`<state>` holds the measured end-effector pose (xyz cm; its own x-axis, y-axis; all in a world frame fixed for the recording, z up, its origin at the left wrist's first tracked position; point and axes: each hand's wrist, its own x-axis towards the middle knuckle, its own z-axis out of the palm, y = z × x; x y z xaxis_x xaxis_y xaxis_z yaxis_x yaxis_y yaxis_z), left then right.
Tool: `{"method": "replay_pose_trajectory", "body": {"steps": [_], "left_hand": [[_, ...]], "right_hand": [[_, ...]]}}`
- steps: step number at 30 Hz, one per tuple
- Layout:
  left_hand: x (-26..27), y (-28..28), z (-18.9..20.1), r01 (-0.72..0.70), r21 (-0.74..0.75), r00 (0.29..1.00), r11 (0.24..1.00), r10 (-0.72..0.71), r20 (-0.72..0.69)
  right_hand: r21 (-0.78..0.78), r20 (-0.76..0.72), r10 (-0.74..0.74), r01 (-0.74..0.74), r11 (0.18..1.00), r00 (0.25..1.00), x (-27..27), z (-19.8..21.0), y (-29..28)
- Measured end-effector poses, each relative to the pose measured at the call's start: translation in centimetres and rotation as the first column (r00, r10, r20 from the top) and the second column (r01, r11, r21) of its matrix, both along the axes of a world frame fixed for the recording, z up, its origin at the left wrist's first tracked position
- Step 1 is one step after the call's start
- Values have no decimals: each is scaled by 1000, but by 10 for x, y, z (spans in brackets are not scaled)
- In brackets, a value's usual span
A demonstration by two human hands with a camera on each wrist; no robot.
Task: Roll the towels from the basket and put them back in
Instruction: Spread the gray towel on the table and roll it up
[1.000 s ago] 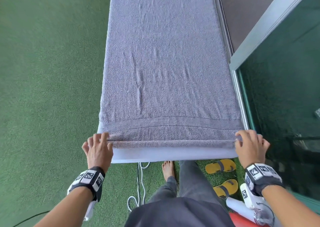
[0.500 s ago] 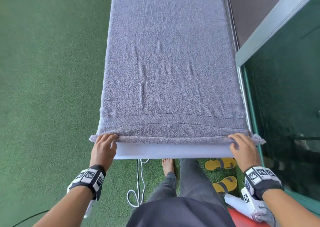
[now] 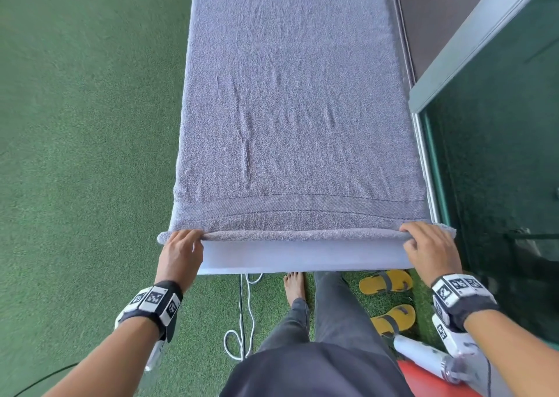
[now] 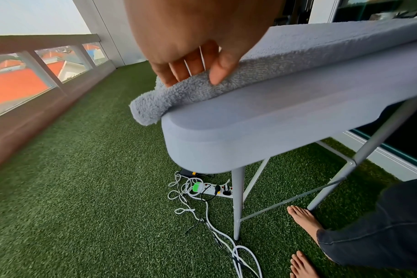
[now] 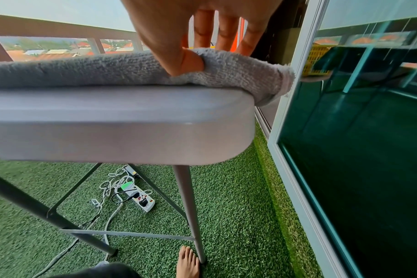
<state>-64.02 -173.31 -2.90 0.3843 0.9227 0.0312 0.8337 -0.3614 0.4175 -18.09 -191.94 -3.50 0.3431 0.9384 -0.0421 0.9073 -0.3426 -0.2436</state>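
A grey towel (image 3: 296, 109) lies flat along the white folding table (image 3: 302, 257). Its near hem is turned over into a thin roll across the table's width. My left hand (image 3: 181, 245) holds the roll at the left corner, fingers on top and thumb on the near side (image 4: 191, 65). My right hand (image 3: 423, 245) pinches the right end, thumb pressed into the roll (image 5: 198, 47). Both towel corners (image 4: 145, 111) (image 5: 274, 80) hang past the table's sides. A bare strip of table top (image 4: 250, 122) (image 5: 107, 122) shows in front of the roll.
A glass door (image 3: 499, 184) stands close along the table's right side. Yellow sandals (image 3: 385, 281) lie by my feet. A power strip (image 4: 212, 190) and cables (image 3: 242, 321) are under the table. Artificial grass (image 3: 75, 154) spreads left to a railing (image 4: 36, 56).
A second ago my fingers lay flat on the towel's near hem. Since then both hands have turned the hem over into a thin roll and curled round it.
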Motion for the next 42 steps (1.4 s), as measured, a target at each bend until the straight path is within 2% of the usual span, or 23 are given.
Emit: {"method": "replay_pose_trajectory", "body": {"steps": [5, 8, 11, 14, 16, 21, 25, 30, 33, 35, 37, 40, 42], "left_hand": [[-8, -1, -6, -9, -144, 976, 990, -22, -214], [-4, 3, -4, -41, -101, 964, 994, 13, -267], [5, -2, -3, -99, -26, 972, 995, 91, -218], [10, -19, -10, 1, -50, 992, 999, -7, -128], [8, -27, -15, 40, -58, 989, 998, -47, -142], [9, -15, -17, -24, -55, 996, 998, 19, -92], [13, -4, -4, 1, -61, 994, 998, -7, -110], [11, 7, -5, -1, -161, 979, 987, -32, -202], [12, 13, -2, -63, -71, 964, 995, 42, -262], [18, 9, 2, -56, -7, 976, 998, 53, -209], [21, 2, -2, 1, -45, 993, 999, -7, -119], [17, -7, -10, 50, -93, 993, 994, -60, -104], [14, -7, -12, 50, -82, 994, 995, -57, -97]], "right_hand": [[-68, 3, -25, 25, 997, 1000, 1, -3, -8], [-97, 10, -112, 112, 989, 994, 0, 0, -6], [-40, 49, -160, 162, 986, 986, -6, 8, -4], [-38, -46, -32, 30, 999, 998, -16, 3, -7], [-89, -67, 9, -15, 996, 998, -19, -3, -9], [-81, -126, -98, 88, 993, 987, -14, -7, -4], [11, -119, -88, 90, 996, 989, -10, -5, 1], [-73, 25, -87, 88, 993, 996, -8, 1, 10], [-80, 52, -131, 135, 988, 990, -6, 2, 14], [-38, 15, -88, 88, 995, 996, -10, 2, 16], [-51, -73, -23, 19, 999, 997, -17, 2, 14], [-117, -36, -1, -3, 993, 999, -19, -1, 7], [-84, -32, -43, 40, 996, 999, -15, -3, 5]]}}
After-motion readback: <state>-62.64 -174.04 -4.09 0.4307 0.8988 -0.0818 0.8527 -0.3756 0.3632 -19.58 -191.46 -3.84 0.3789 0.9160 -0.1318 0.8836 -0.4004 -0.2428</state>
